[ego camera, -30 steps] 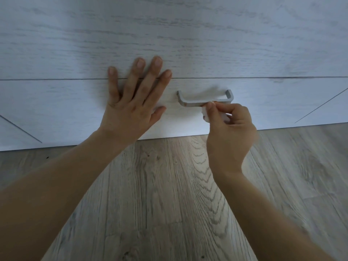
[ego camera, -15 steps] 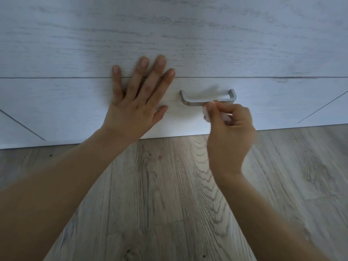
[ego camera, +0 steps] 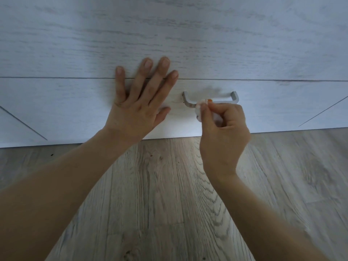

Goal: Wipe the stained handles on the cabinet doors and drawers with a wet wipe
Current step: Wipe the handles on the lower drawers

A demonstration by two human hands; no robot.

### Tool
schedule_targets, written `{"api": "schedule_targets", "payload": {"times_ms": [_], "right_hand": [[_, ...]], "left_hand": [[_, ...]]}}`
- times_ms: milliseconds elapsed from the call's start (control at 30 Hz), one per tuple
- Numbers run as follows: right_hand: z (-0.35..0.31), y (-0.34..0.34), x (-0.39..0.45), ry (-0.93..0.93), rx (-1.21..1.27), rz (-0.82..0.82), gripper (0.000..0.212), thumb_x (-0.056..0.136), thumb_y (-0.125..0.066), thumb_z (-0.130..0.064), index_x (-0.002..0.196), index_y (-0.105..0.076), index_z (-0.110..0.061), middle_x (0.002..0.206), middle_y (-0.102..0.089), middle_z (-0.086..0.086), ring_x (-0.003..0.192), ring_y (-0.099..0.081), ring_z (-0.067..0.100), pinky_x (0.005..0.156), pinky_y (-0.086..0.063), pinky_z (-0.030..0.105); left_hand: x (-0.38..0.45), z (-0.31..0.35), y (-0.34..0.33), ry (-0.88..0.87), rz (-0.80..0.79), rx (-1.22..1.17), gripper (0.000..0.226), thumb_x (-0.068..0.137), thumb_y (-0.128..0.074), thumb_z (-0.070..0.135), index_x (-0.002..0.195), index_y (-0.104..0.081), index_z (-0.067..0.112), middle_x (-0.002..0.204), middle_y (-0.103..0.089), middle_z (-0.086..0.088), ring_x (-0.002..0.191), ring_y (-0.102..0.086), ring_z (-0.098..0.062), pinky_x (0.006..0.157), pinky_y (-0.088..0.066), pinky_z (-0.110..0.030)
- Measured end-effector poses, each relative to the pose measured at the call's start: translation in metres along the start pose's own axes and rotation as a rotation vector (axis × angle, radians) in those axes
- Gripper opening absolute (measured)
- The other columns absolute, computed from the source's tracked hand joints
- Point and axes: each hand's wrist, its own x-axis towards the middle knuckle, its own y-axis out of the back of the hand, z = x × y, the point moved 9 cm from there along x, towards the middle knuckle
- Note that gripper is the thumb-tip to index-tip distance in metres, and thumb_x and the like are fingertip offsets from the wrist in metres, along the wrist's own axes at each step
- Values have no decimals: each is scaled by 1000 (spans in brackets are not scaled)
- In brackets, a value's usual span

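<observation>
A grey metal handle (ego camera: 228,98) sticks out from the bottom drawer front (ego camera: 273,110) of a white wood-grain cabinet. My right hand (ego camera: 223,132) pinches a crumpled white wet wipe (ego camera: 200,108) and holds it against the left part of the handle bar. A small orange mark shows on the bar just right of the wipe. My left hand (ego camera: 139,102) lies flat on the drawer front left of the handle, fingers spread, fingertips crossing the seam above.
A larger white panel (ego camera: 169,34) fills the view above the seam. Grey wood-look floor (ego camera: 169,204) runs up to the cabinet's bottom edge. Thin diagonal lines mark the drawer front at far left and far right.
My right hand has slid the wipe leftward along the handle bar, from the bar's middle toward its left corner. My left hand has stayed flat on the drawer front.
</observation>
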Motion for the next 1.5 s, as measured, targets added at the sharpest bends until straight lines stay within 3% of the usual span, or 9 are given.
{"api": "schedule_targets", "payload": {"times_ms": [133,267,467,633,767,867,1000,1167,1500], "right_hand": [[5,3,0,-21,11,35,15,83,-71,-18,76,-61,-25,77,-57,-13,67,-53,-1,63,-43,10],[1,-3,-4,19,-6,-29,8,82,-72,-16,78,-66,-17,79,-61,-6,70,-56,1,66,-45,11],[12,19,1,-83,1,92,22,84,-70,-25,74,-56,-39,81,-62,5,70,-55,10,64,-46,19],[1,-3,-4,-21,-9,-11,11,81,-73,-17,75,-65,-22,81,-63,-1,71,-57,-2,69,-47,13],[7,2,-2,-82,42,49,22,82,-72,-22,72,-58,-36,79,-64,2,71,-59,8,67,-49,21],[0,-7,-5,-25,-1,-21,20,82,-72,-20,74,-59,-34,81,-66,-2,76,-63,8,72,-52,22],[14,7,-2,-133,33,61,16,82,-72,-23,75,-61,-32,81,-67,3,75,-63,13,72,-54,31],[-9,-16,-14,6,-7,-66,21,81,-74,-20,75,-60,-34,78,-63,-5,72,-60,7,69,-50,20],[6,-22,-14,-115,-25,-78,11,79,-75,-19,72,-66,-22,78,-63,-6,71,-59,6,67,-49,21]], "left_hand": [[1,1,-2,5,0,13,78,97,-44,47,153,-3,12,157,19,-9,144,17,-27,113,10,-55],[1,3,0,3,-7,10,79,96,-46,45,153,-3,11,157,17,-9,144,16,-27,113,8,-55],[-10,-6,7,-10,11,-55,79,96,-52,36,152,-5,7,158,11,-8,146,5,-23,117,1,-49],[-12,-7,4,-30,-7,3,80,94,-51,40,152,-7,7,158,12,-9,146,8,-24,117,2,-48],[-11,-7,2,-42,-5,23,83,93,-52,43,153,-6,7,158,13,-9,146,9,-24,117,3,-48],[-12,-7,1,-51,-3,46,85,93,-51,45,152,-4,6,158,14,-10,146,11,-25,116,5,-49],[-11,-8,1,-51,-11,48,85,93,-50,46,152,-4,7,158,15,-10,146,11,-25,116,5,-48],[-11,-8,1,-67,0,73,87,92,-52,46,153,-3,7,158,15,-11,146,11,-25,116,4,-48],[-11,-7,1,-60,5,74,86,92,-52,46,153,-3,7,158,15,-10,146,11,-24,116,5,-48]]}}
